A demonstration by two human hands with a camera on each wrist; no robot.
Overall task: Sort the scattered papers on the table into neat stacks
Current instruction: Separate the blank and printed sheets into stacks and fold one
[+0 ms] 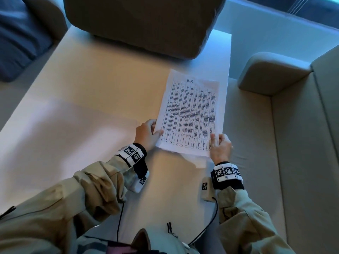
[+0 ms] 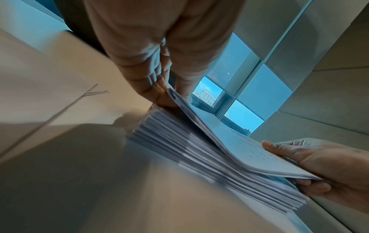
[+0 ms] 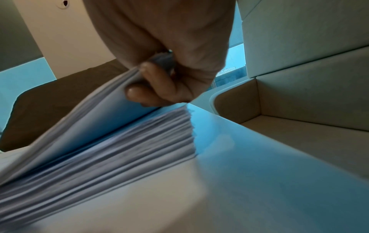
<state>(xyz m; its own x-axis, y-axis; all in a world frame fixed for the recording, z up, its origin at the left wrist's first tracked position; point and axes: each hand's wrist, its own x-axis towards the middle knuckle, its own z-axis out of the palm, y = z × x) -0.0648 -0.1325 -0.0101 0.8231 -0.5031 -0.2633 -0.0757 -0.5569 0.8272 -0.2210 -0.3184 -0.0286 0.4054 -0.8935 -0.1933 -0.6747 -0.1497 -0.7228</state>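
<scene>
A stack of papers [image 1: 190, 114] is seen on the right part of the table [image 1: 82, 92], close to its right edge. The top sheet is printed with a table of text; "A R" is handwritten near its far edge.

The near left corner of the stack is gripped by the left hand [image 1: 146, 133]: the thumb is laid on the top sheet, the other fingers are tucked beneath the upper sheets. The near right corner is gripped by the right hand [image 1: 220, 145], thumb on top, fingers curled under.

From the left wrist view, the upper sheets [image 2: 229, 141] are seen lifted at the near edge, parted from the lower sheets [image 2: 199, 159], which lie flat on the table. The right hand's fingers [image 2: 311, 187] are noted between the raised bundle and the rest. From the right wrist view, the raised bundle [image 3: 95, 123] is pinched in curled fingers [image 3: 145, 93]; the lower stack's edges [image 3: 119, 149] are seen slightly uneven, though blurred.

Both hands are placed at the near end of the stack, one at each corner, well apart.

A grey cushion [image 1: 143, 24] rests on the far end of the table. A beige sofa [image 1: 293, 134] stands just beside the table's right edge. Marker bands [image 1: 226, 171] are worn on both wrists.
</scene>
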